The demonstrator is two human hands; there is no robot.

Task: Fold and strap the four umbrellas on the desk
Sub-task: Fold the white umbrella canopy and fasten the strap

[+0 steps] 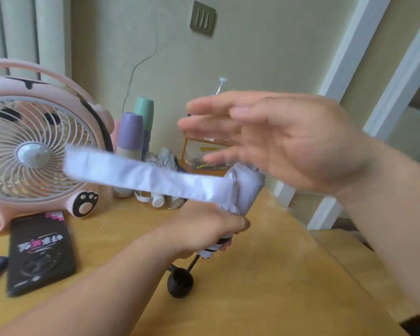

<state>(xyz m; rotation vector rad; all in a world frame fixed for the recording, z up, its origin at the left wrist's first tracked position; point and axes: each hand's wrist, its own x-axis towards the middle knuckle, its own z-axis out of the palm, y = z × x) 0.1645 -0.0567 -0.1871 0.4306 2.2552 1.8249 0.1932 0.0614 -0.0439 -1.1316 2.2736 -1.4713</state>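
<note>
Two grips work over the worktop [277, 275]: the left grip [204, 229] is curled tight round the lower end of a pale lilac umbrella [246, 185], which stands tilted with its canopy gathered above the fist. Just below that grip the black shaft ends in a round black handle [180, 282], close to the wood. From the canopy just above it, the umbrella's wide strap [131, 172] stretches out flat to the left. Above and to the right hovers the right grip [289, 141], blurred, fingers straight and spread, holding nothing. Left of the left grip lie a black phone [40, 251] and a pink fan [34, 151]; beyond it, a grey umbrella [166, 158] lies near the wall.
</note>
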